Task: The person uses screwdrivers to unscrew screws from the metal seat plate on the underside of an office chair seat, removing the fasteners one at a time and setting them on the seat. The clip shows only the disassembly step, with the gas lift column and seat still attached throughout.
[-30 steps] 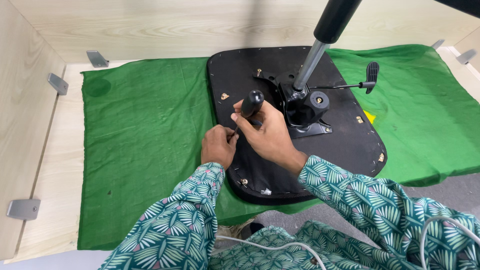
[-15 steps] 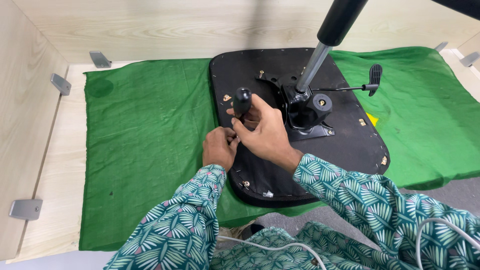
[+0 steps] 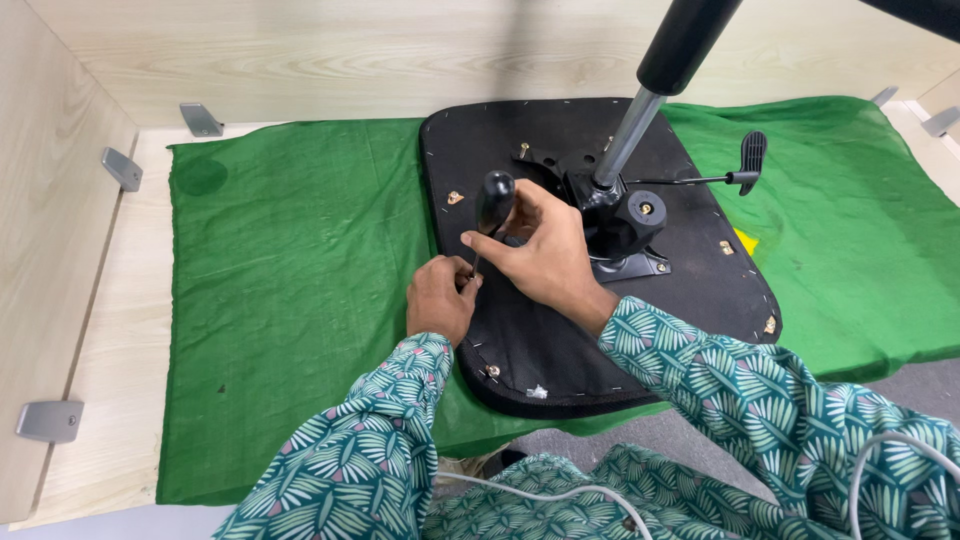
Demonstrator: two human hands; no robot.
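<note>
From the head camera, we look down on a pale wooden counter point(image 3: 110, 330) with low walls, covered by a green cloth point(image 3: 290, 280). On the cloth lies an upturned black chair seat point(image 3: 560, 340), underside facing up, likely so its fittings can be reached. At its centre sits a black mechanism point(image 3: 625, 225) with a metal gas column point(image 3: 628, 140) rising towards us and a thin lever with a black paddle end point(image 3: 752, 155) pointing right. Small brass-coloured screws or inserts dot the seat's edge.

Our right hand point(image 3: 545, 255) is wrapped around the black handle of a screwdriver point(image 3: 493, 205), a closed grip holding it nearly upright, tilted slightly away from us, the shaft angled down towards the seat's left edge. Our left hand point(image 3: 440, 300) is curled shut at the tool's tip, fingers pinched there, seemingly steadying the tip or a small fastener; we cannot tell which, since the fingers hide it.

Both sleeves carry a teal leaf print. A white cable point(image 3: 540, 492) runs across our lap. Metal brackets point(image 3: 48, 420) join the counter's walls to its base.
</note>
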